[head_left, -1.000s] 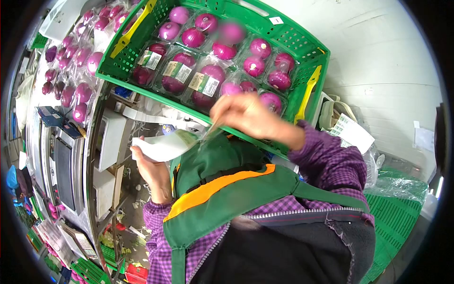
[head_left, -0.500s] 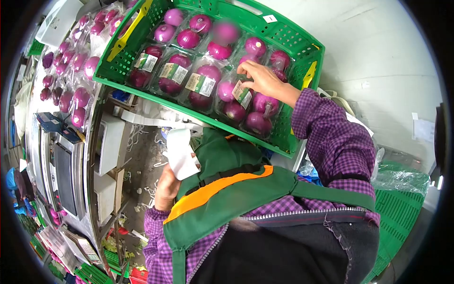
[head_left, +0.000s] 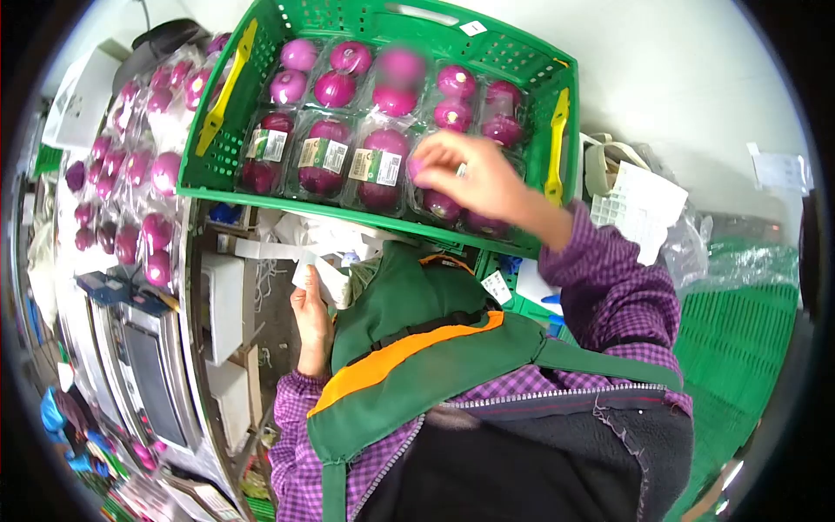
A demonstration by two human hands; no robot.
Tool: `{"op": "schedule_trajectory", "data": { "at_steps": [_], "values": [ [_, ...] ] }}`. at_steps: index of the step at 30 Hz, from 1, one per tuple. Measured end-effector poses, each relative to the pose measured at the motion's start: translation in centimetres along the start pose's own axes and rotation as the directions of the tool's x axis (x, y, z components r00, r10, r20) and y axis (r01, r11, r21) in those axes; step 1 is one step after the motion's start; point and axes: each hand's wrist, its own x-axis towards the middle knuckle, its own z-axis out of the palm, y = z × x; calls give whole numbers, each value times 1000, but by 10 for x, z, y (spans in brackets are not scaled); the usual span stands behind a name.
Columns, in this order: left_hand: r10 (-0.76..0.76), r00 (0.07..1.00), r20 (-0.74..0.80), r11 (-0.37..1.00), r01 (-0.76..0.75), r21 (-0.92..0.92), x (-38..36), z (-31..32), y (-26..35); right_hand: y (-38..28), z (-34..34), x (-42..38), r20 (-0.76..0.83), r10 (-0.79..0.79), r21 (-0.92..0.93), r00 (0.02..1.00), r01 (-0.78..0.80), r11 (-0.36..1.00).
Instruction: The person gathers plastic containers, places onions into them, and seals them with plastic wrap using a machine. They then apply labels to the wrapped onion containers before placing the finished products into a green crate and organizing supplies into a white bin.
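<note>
My right hand (head_left: 474, 178) is over a clear pack of red onions (head_left: 442, 205) in the front row. Its fingers are curved and somewhat apart against the pack's top, and they cover most of the pack's label. To its left stand labelled packs of red onions, such as one (head_left: 380, 170) with a green and white label. All these packs sit in a green plastic crate (head_left: 287, 202) with yellow side handles. Lower left, my left hand (head_left: 311, 324) is closed on a strip of white paper (head_left: 323, 280), thumb on top, beside the green apron.
More wrapped red onions (head_left: 156, 230) lie on a bench at left, near a metal-framed machine (head_left: 156, 374). A white gridded tray (head_left: 639, 209) and clear plastic film (head_left: 748, 261) are at right, by green crates (head_left: 731, 348). A white wall stands behind.
My right hand has shifted down onto the labelled pack, and its fingers have curled over the label. My left hand and the paper strip have moved slightly left. The view has shifted.
</note>
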Motion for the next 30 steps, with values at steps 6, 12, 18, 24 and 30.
{"op": "schedule_trajectory", "data": {
  "at_steps": [6,12,18,24,30],
  "values": [
    [-6,994,110,977,29,-210,18,-2,30,-19,131,-36,315,-257,-240,914,339,910],
    [-74,987,143,976,101,-193,10,-23,29,26,180,-30,284,-371,-118,884,416,902],
    [-65,984,168,982,92,-162,-1,-25,48,20,192,-25,263,-334,-21,905,351,936],
    [-61,994,94,966,83,-246,-4,-29,67,-4,179,-22,307,-351,71,885,346,935],
    [4,989,151,975,29,-222,-17,-16,85,-18,170,-26,162,-407,123,899,391,912]
  ]
}}
